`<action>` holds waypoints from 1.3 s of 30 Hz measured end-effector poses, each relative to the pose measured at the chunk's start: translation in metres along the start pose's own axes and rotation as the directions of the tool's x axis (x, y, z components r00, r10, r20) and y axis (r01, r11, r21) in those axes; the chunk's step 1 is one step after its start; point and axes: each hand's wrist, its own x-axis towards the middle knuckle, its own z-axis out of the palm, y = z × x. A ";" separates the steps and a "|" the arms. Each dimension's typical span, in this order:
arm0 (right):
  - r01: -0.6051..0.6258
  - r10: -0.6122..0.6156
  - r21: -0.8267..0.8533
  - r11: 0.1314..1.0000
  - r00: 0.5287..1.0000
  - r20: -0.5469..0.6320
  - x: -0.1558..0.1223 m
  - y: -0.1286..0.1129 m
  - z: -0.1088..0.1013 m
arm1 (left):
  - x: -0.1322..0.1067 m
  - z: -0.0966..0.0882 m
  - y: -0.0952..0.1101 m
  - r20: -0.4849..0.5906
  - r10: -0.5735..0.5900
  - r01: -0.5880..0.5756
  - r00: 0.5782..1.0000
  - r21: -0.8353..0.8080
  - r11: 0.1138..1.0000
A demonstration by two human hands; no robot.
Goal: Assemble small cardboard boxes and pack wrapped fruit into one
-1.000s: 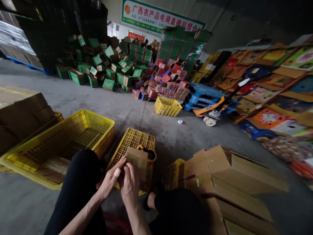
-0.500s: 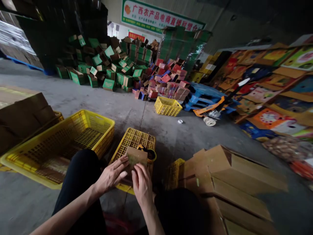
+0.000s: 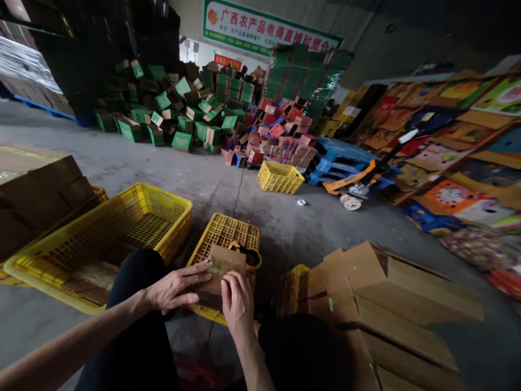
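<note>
A small brown cardboard box lies on an upturned yellow plastic crate between my knees. A greenish, shiny patch, perhaps tape, shows on its top. My left hand is open, its fingers stretched flat and the fingertips touching the box's left edge. On the right side of the box, my right hand has its fingers bent and pressed together on the cardboard. Just behind the box rests a black and yellow tape dispenser, partly hidden by it.
A big yellow crate with cardboard inside stands to my left. Folded cartons are stacked at my right. Farther off are a small yellow crate, an orange pallet jack, blue pallets and piles of green boxes.
My left hand has slid slightly left and flattened, its thumb coming off the box. My right hand and the box have barely moved.
</note>
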 end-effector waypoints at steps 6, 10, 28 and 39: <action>0.185 -0.178 -0.043 0.982 0.974 0.138 0.034 0.003 -0.008 | 0.004 0.022 0.008 -0.156 -0.069 0.074 0.985 0.027 0.997; 0.293 -0.265 -0.077 0.953 0.929 0.258 0.054 0.005 -0.007 | 0.006 0.026 0.012 -0.180 -0.060 0.080 0.982 0.102 0.992; 0.250 -0.207 -0.211 0.945 0.956 0.208 0.065 -0.005 0.008 | -0.005 0.043 0.023 -0.251 -0.173 0.173 0.952 -0.023 0.985; 0.278 -0.247 -0.114 0.954 0.941 0.229 0.010 -0.002 -0.014 | -0.011 0.045 0.023 -0.273 -0.105 0.186 0.956 0.292 0.938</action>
